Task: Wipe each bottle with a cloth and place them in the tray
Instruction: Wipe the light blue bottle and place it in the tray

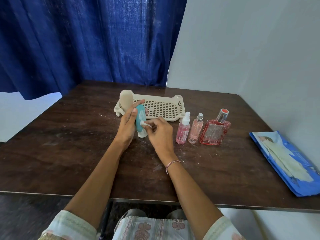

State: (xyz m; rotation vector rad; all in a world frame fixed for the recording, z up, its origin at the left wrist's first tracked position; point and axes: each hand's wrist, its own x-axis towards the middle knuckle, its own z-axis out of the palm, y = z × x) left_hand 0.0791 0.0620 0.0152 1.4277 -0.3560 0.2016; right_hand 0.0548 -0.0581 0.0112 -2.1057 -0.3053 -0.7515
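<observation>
My left hand [129, 123] holds a teal tube bottle [140, 116] with a white cap, standing cap-down on the table just in front of the tray. My right hand [160, 132] pinches a small white cloth [145, 124] against the tube's side. The beige perforated tray [164, 108] sits behind, with a beige bottle [126, 101] standing at its left end. To the right stand a pink spray bottle [183, 130], a paler pink spray bottle [195, 129] and a square red perfume bottle [215, 130].
A blue packet of wipes [285, 161] lies near the dark wooden table's [69, 144] right edge. A blue curtain [86, 40] hangs behind and a grey wall stands on the right. White specks dot the tabletop.
</observation>
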